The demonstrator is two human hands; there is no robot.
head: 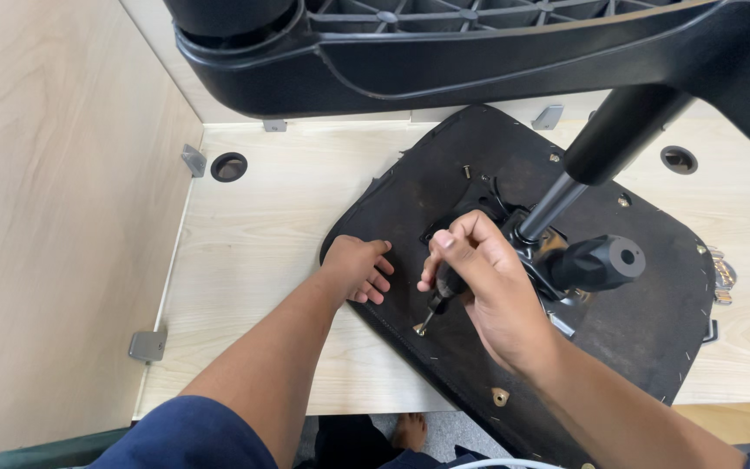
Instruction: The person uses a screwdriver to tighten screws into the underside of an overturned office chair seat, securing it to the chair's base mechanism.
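Screwdriver (441,295) gripped in right hand (488,282), fingers wrapped round short dark handle, thumb and forefinger pinched near top. Shaft angled down and toward left, tip at around the brass-coloured screw (419,329) near front-left edge of seat underside (653,304). Long axis of tool roughly upper-right to lower-left, tilted, not vertical. Cannot tell whether tip fully seated in screw head.

Left hand (359,267) flat on seat panel just left of tool, fingers loosely curled, together, clamped on nothing; pressing or steadying panel by the look of it. Nearer to screw than to any other fastener, but right hand is the one on the tool.

Seat underside: dark fabric-covered board lying on pale wooden desk surface (262,252), front corner overhanging desk's near edge. Central mechanism with gas-lift column (557,204) rising up and right, black lever knob (601,262) just right of right hand, close to the knuckles. Little room on that side for wrist swing.

Another brass fitting (500,397) near front edge, more small fasteners near rear of panel. Chair base (479,52) looming overhead, black plastic, across top of view. Open room: clear desk left of panel; wooden side wall (54,217) well apart on left with metal brackets. Cable holes (229,166) in desk at rear left and right. Bare foot on floor below desk edge.
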